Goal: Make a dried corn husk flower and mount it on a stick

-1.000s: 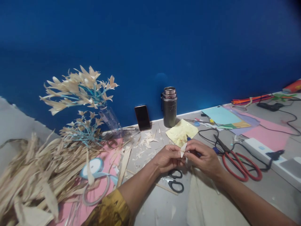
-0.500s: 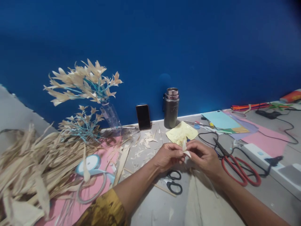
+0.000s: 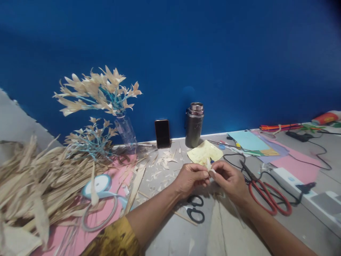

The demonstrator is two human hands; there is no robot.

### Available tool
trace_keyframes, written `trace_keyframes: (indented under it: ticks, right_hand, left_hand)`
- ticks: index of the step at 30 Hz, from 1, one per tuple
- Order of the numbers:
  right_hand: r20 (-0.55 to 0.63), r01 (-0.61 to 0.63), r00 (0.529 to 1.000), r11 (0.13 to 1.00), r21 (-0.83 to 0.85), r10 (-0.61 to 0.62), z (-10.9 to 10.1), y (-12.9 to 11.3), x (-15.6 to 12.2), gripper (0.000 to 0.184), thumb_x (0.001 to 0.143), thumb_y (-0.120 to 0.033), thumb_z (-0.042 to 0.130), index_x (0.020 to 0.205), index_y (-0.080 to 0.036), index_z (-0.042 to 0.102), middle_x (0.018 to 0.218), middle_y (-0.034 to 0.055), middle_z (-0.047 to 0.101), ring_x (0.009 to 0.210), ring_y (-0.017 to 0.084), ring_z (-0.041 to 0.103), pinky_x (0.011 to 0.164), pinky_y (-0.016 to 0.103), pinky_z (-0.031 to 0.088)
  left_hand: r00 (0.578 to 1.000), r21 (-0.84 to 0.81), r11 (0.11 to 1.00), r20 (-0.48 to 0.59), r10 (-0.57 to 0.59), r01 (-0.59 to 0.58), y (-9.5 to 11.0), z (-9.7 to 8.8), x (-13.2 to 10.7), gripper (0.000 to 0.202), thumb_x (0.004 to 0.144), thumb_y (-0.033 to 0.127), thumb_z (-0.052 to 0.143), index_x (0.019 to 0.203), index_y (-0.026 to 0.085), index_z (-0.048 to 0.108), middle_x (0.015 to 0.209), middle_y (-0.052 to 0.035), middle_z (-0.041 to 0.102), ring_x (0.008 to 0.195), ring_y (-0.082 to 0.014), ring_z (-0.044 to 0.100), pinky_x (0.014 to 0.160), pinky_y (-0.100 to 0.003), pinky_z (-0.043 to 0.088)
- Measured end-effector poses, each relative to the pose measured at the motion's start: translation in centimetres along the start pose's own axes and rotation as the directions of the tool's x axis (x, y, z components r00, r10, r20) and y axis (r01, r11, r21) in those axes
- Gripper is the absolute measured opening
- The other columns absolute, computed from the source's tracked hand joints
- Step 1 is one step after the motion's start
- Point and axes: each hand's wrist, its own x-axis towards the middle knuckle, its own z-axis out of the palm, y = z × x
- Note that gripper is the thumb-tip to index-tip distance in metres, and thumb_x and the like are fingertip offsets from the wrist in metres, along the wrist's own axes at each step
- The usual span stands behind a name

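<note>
Dim, slightly blurred; top-right corner dark.

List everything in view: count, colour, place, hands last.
wall: 1, blue, behind
petal piece: 1, cream, centre
flower bunches: 2, cream and blue, left
bottle: 1, clear, left
husks: many, tan, left
tape roll: 1, blue, left
ring: 1, grey, near tape roll
phone: 1, black, against wall
flask: 1, grey, near wall
creased paper: 1, yellow, centre
scraps: many, cream, centre
small scissors: 1, black-handled, lower centre
large scissors: 1, red-handled, right
cables: several, black, right
paper sheets: several, mixed, both sides
power strip: 1, white, right
smaller clutter: several, mixed, right
sleeve: 1, mustard, left arm
left hand: 1, bare, centre
right hand: 1, bare, centre
</note>
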Motion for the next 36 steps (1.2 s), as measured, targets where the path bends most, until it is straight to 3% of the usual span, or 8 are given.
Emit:
trace_keyframes:
  ticks: [5, 14, 20, 23, 27, 32, 36]
  right_hand:
    - [-0.025, -0.001, 1.000, 0.999, -0.054, -0.001, 0.1, 0.1, -0.1, 0.011, 0.086, -0.031, 0.065, 0.082, -0.021, 0.063, 0.073, 0.0012, 0.064, 0.067, 0.017, 0.058, 0.057, 0.026, 0.044]
    - [0.071, 0.040, 0.997, 0.999, 0.033, -0.042, -0.1, -1.0, 0.1, 0.017, 0.090, -0.033, 0.061, 0.080, -0.020, 0.064, 0.078, 0.0026, 0.066, 0.070, 0.017, 0.062, 0.063, 0.028, 0.048]
    - [0.035, 0.052, 0.998, 0.996, -0.070, -0.050, -0.3, -0.3, 0.1, 0.015, 0.090, -0.033, 0.059, 0.086, -0.020, 0.066, 0.084, 0.0042, 0.068, 0.074, 0.019, 0.062, 0.062, 0.029, 0.047]
    - [0.012, 0.041, 0.999, 0.987, -0.153, -0.040, -0.5, -0.4, 0.5, 0.017, 0.088, -0.033, 0.060, 0.084, -0.019, 0.068, 0.077, 0.0030, 0.069, 0.065, 0.017, 0.060, 0.057, 0.028, 0.045]
    - [0.038, 0.065, 0.998, 0.969, -0.240, -0.057, -0.9, -0.7, 0.8, 0.017, 0.086, -0.033, 0.060, 0.082, -0.019, 0.070, 0.072, 0.0020, 0.069, 0.060, 0.017, 0.058, 0.056, 0.028, 0.044]
    - [0.115, 0.122, 0.990, 0.936, -0.330, -0.088, -1.1, -0.3, 0.8, 0.018, 0.089, -0.033, 0.058, 0.081, -0.021, 0.071, 0.073, 0.0018, 0.071, 0.064, 0.019, 0.062, 0.063, 0.031, 0.047]
    - [0.142, 0.081, 0.989, 0.950, -0.301, -0.039, -1.3, 0.4, 0.7, 0.023, 0.093, -0.035, 0.054, 0.082, -0.022, 0.071, 0.073, 0.0020, 0.072, 0.067, 0.021, 0.066, 0.063, 0.031, 0.047]
  left_hand:
    - [0.997, 0.032, 0.998, -0.049, 0.051, -0.049, -0.2, 0.1, 0.1, 0.039, 0.049, 0.032, 0.096, 0.072, 0.010, 0.073, 0.065, -0.0052, 0.071, 0.052, -0.0124, 0.062, 0.056, -0.024, 0.047]
    - [0.996, 0.077, 0.993, -0.019, 0.092, -0.091, -0.2, 0.0, 0.1, 0.038, 0.056, 0.038, 0.094, 0.070, 0.011, 0.072, 0.058, -0.0030, 0.066, 0.049, -0.0108, 0.058, 0.054, -0.023, 0.043]
    - [0.997, 0.059, 0.995, -0.022, 0.080, -0.078, 0.2, 0.0, 0.1, 0.039, 0.053, 0.036, 0.095, 0.070, 0.012, 0.070, 0.064, -0.0021, 0.067, 0.050, -0.0096, 0.057, 0.054, -0.022, 0.042]
    - [0.995, 0.072, 0.993, -0.012, 0.095, -0.094, 1.3, 0.7, 0.2, 0.041, 0.052, 0.037, 0.095, 0.069, 0.012, 0.067, 0.063, -0.0023, 0.067, 0.051, -0.0093, 0.057, 0.055, -0.022, 0.042]
    - [0.991, 0.140, 0.981, 0.007, 0.133, -0.133, 4.5, 1.4, -0.7, 0.047, 0.049, 0.040, 0.097, 0.068, 0.013, 0.065, 0.060, -0.0005, 0.065, 0.050, -0.0092, 0.056, 0.052, -0.022, 0.040]
    - [0.972, 0.133, 0.970, -0.094, 0.216, -0.202, 8.0, -1.0, -4.8, 0.039, 0.061, 0.033, 0.094, 0.071, 0.012, 0.062, 0.069, 0.0005, 0.064, 0.051, -0.0049, 0.052, 0.050, -0.018, 0.037]
    - [0.947, 0.094, 0.978, -0.249, 0.202, -0.184, 7.0, -4.7, -8.7, 0.035, 0.068, 0.031, 0.090, 0.073, 0.011, 0.061, 0.071, 0.0007, 0.061, 0.051, -0.0038, 0.050, 0.050, -0.016, 0.039]
